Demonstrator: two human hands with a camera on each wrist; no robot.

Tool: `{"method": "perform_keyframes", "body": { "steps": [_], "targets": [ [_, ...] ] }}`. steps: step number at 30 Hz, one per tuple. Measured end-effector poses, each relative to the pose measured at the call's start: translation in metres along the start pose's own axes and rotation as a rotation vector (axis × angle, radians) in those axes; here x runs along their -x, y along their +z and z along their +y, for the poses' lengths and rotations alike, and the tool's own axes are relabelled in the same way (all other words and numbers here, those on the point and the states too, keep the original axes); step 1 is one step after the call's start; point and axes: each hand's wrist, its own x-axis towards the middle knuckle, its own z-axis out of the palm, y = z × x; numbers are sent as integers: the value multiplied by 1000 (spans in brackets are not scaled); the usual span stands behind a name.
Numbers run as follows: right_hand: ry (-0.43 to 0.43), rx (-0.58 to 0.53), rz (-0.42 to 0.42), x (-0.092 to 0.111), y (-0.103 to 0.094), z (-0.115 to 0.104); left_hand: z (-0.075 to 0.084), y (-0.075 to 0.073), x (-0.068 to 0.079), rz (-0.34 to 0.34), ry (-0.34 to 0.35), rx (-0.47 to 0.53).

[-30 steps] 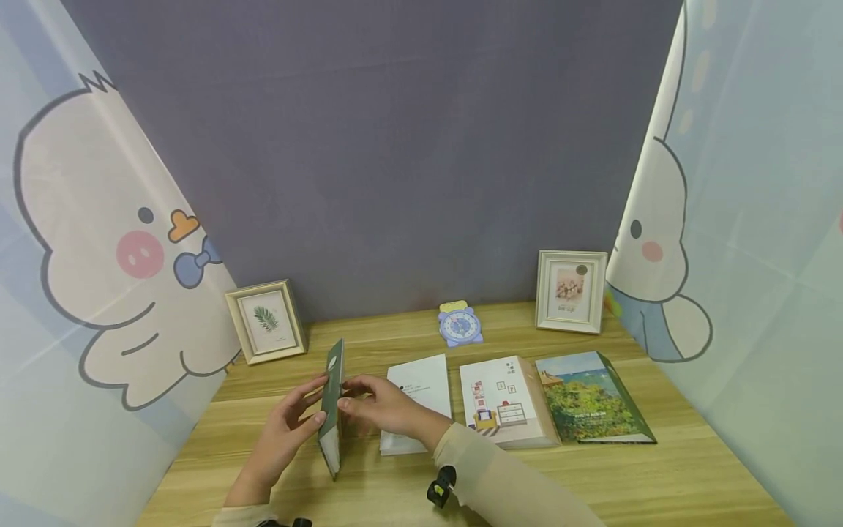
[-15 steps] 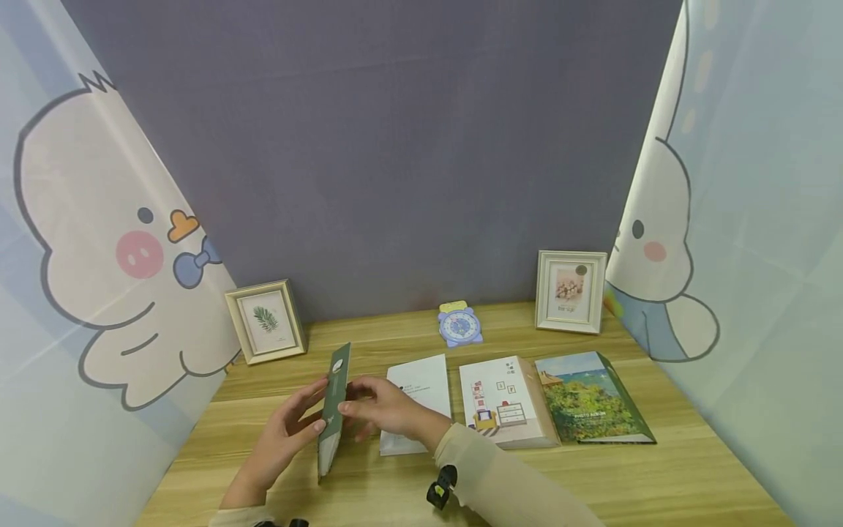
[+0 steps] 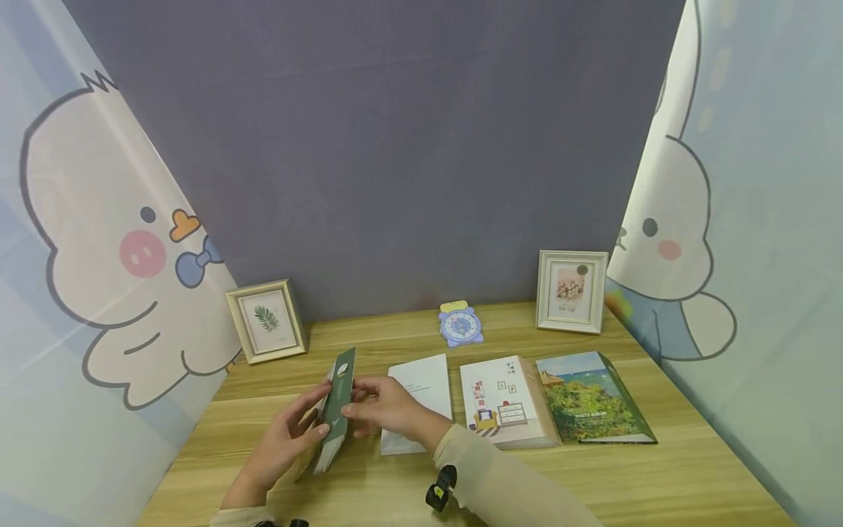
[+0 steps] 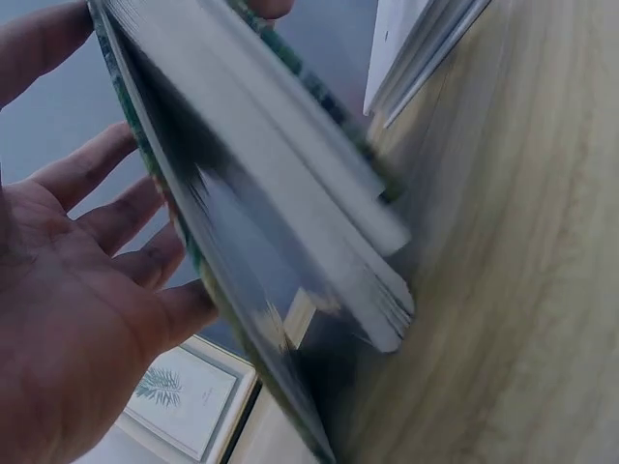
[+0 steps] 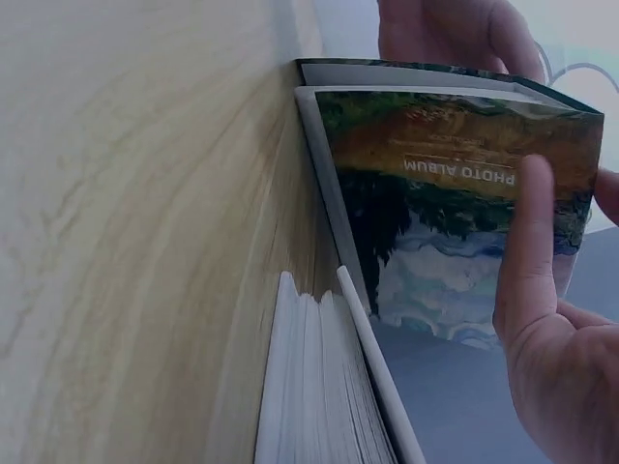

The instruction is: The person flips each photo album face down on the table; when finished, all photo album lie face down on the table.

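Observation:
A photo album (image 3: 339,410) with a dark green spine stands tilted between my two hands. My left hand (image 3: 283,435) holds its left cover, fingers spread along the outside and thumb at the spine. My right hand (image 3: 382,406) grips the other side, its thumb near the spine and its index finger (image 5: 530,222) lying over the painted front cover. In the left wrist view the left cover stands away from the white page block (image 4: 280,164), leaving a dark gap. A white album (image 3: 424,391) lies just right of the right hand, partly behind it.
Further right lie an album with a furniture drawing (image 3: 497,402) and a landscape photo album (image 3: 589,399). Behind stand a leaf picture frame (image 3: 266,322), a blue clock-shaped item (image 3: 461,326) and a white picture frame (image 3: 571,291). A dark curtain (image 3: 395,161) closes the wooden table's back.
The album has turned and leaned rightward at its top, and its left cover has come apart from the pages. Both hands stay nearly in place around it.

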Motion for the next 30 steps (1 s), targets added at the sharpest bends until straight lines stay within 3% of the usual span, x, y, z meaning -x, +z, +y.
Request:
{"method": "perform_keyframes", "body": {
  "steps": [6,17,30],
  "targets": [
    [38,-38,6,1,0,3,0,1,2,14,-49,-13],
    [90,-41,108,-1,2,13,-7,-1,6,55,-41,-61],
    [116,163,165,1,6,16,-12,-3,7,89,-89,-114]
  ]
}}
